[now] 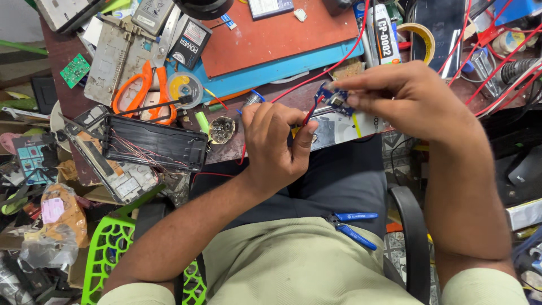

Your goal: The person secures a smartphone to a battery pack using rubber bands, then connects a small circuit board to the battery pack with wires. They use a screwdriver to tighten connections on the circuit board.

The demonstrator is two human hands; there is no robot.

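I see my right hand (pixel 406 99) pinching a small blue circuit board (pixel 333 97) at its fingertips; my left hand (pixel 276 144), just beside, grips the red wire (pixel 314 107) touching the board.

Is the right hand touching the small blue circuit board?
Touching. The head view shows the right hand pinching the small blue circuit board between its fingertips, with no gap visible.
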